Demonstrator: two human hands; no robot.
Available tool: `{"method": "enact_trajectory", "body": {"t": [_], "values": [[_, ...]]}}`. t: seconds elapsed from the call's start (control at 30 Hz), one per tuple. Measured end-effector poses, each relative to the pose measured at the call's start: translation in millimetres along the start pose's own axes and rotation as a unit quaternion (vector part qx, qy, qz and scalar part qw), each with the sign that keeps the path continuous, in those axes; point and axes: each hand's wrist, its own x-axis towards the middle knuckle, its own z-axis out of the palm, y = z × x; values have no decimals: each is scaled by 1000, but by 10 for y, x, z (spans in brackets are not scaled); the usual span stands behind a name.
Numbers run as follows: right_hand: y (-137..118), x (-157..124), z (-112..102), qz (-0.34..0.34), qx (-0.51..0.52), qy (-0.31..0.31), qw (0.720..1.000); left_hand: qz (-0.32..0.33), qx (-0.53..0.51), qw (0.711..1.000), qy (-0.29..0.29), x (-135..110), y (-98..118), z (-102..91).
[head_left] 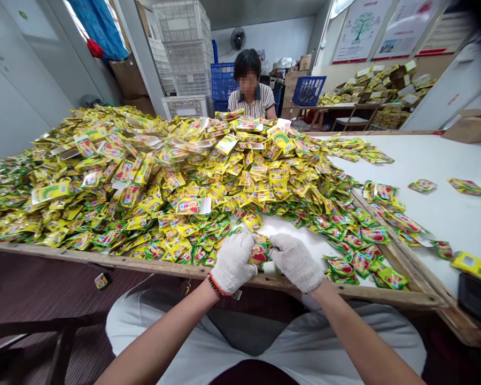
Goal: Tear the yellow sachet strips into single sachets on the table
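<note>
My left hand (234, 263), in a white knitted glove, is closed around a small printed box (260, 250) with red and green artwork, just above the table's front edge. My right hand (295, 262), gloved the same way, is beside the box's right side with its fingers curled and pinched together. What sits between those fingertips is hidden. Just beyond both hands rises a large heap of small yellow and green candy packets (224, 182). A printed carton with a white flap (193, 206) lies on the near slope of the heap.
A wooden rim (144, 263) edges the table, and a wooden divider (396, 246) runs along the right. Past it, scattered packets (422, 185) lie on a white tabletop (433, 155). A person (251, 99) sits behind the heap. White crates (184, 48) are stacked at the back.
</note>
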Motion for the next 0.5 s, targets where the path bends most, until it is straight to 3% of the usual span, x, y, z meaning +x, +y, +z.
{"method": "enact_trajectory", "body": {"t": [0.13,0.23,0.3,0.4,0.5], "values": [[-57,-17,-120,47,121,-115,985,2,23,1000,3,21,-10,-28],[-98,-100,-158,111,244,-185,946,3,22,1000,5,40,-9,-54],[-114,-157,-115,116,304,-216,921,13,7,1000,-5,47,6,-59],[-95,-198,20,120,366,-218,897,32,-93,995,-1,44,11,-68],[-55,-186,132,148,430,-168,875,-27,-280,958,47,32,-32,-107]]}}
